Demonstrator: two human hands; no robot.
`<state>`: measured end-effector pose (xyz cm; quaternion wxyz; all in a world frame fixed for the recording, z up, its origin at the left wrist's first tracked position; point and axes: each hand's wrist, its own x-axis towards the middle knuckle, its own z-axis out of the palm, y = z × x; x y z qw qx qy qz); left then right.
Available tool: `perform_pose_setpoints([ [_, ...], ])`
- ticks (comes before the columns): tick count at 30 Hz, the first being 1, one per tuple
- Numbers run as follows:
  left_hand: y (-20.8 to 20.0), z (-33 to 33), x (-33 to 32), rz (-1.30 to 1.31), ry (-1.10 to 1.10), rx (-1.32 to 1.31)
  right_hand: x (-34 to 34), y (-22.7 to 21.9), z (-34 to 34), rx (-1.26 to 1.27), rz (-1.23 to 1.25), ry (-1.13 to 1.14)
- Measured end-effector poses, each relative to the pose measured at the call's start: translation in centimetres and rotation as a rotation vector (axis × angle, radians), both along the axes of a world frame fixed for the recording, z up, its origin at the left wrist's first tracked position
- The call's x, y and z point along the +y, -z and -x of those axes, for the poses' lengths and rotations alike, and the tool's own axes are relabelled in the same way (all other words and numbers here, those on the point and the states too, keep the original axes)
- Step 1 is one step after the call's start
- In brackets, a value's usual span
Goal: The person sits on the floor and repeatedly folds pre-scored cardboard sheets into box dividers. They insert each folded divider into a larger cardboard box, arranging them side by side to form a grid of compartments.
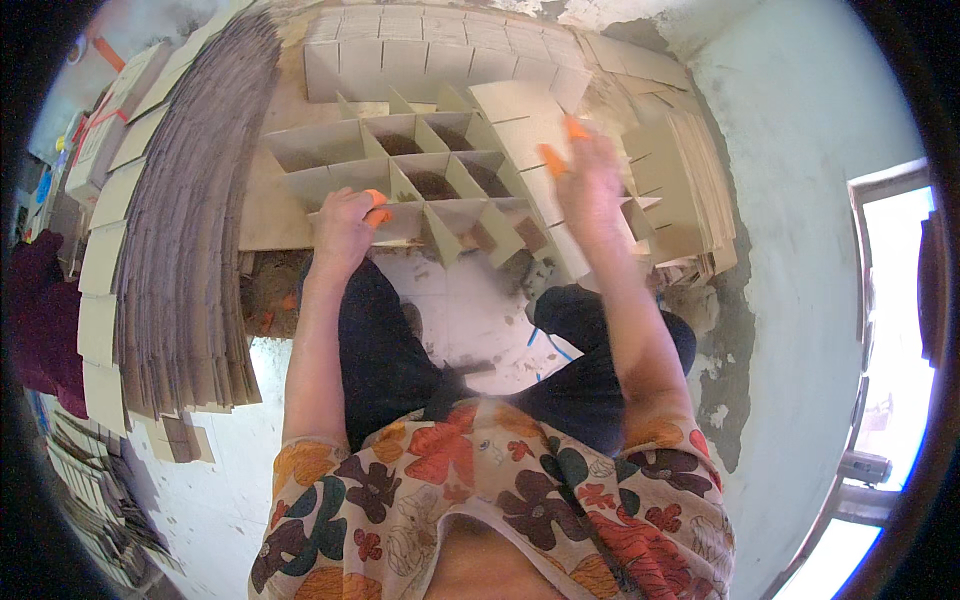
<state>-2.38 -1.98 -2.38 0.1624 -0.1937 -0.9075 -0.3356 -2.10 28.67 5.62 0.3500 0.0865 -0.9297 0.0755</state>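
Note:
A cardboard divider grid [405, 172] of crossed slotted strips stands before me, with several open cells. At its near left corner my left hand [345, 228] is closed on the edge of a strip, orange covers on its fingertips. A long pale cardboard strip [518, 135] lies slantwise along the grid's right side. Over this strip is my right hand [592, 185], slightly blurred, its orange-covered thumb and finger apart. Whether the right hand touches the strip is hard to see.
Behind the grid sits a row of stacked slotted cardboard strips [420, 58]. More stacked strips [690, 190] lie at the right by the wall [800, 200]. A tall, long stack of cardboard sheets [190, 220] stands at the left. My knees are under the work surface's near edge.

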Motion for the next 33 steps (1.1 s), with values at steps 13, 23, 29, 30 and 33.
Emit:
perform_pose_setpoints([
  [13,0.1,0.2,-0.3,0.009,-0.006,0.042,11.0,0.7,-0.4,-0.801,0.696,0.126],
  [23,0.4,0.3,-0.3,0.007,-0.002,0.015,11.2,-1.5,-1.0,-0.715,0.931,0.209],
  [29,-2.0,-1.0,-0.1,-0.041,-0.036,0.014,11.1,-5.6,-1.9,-0.37,0.867,0.136],
  [30,-2.5,-1.4,-0.3,-0.056,-0.047,0.041,10.7,-6.5,-1.9,-0.303,0.82,0.142],
  [33,-2.6,-1.9,-2.3,-0.057,-0.09,0.171,7.1,-9.8,-2.3,-0.16,0.863,0.092],
])
